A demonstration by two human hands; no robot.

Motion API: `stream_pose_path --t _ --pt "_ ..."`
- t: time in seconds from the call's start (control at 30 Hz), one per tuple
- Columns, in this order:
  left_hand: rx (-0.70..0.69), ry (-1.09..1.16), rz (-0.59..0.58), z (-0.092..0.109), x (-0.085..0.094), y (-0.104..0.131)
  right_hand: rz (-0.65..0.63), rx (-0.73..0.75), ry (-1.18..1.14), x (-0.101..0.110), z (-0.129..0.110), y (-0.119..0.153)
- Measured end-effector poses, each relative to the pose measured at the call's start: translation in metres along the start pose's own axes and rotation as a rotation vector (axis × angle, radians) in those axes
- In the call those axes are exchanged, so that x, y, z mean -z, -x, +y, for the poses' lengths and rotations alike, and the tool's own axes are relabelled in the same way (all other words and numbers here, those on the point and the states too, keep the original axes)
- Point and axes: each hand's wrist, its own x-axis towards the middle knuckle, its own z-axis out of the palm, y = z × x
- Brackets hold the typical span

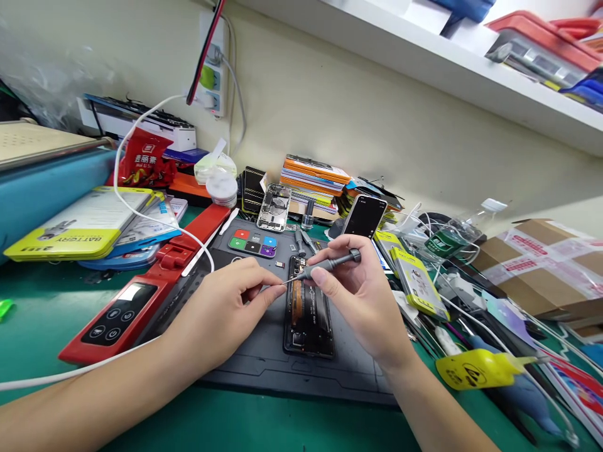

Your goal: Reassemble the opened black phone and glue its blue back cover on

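Observation:
My right hand is closed round a grey precision screwdriver, its shaft pointing left over an opened phone. At the screwdriver's tip, the thumb and forefinger of my left hand are pinched together. Whether a small part sits between those fingers is too small to tell. The phone lies face down with its inner parts showing, on a dark grey work mat. Just left of it on the mat are a tiny metallic part and a coloured tray. Tweezers lie beyond the phone.
A red device with buttons stands left of the mat, a white cable curving over it. Right are battery boxes, a yellow squeeze bottle and a cardboard box. A lit phone leans behind. A shelf overhangs.

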Motion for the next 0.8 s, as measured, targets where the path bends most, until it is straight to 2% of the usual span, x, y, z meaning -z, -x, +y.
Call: stream_pose_path --t 0.43,0.63,0.73,0.8 --pt "0.000 0.018 -0.046 0.001 -0.002 0.001 -0.141 0.063 -0.018 0.009 -0.005 0.004" --pt "0.030 -0.040 -0.073 -0.001 -0.001 0.003 -0.099 0.058 0.070 0.012 -0.005 0.003" --pt "0.021 -0.092 -0.085 -0.002 0.000 0.003 -0.088 0.101 0.161 0.019 -0.009 0.003" --pt "-0.032 -0.141 -0.157 -0.001 0.001 0.003 -0.135 0.158 0.255 0.023 -0.012 0.004"
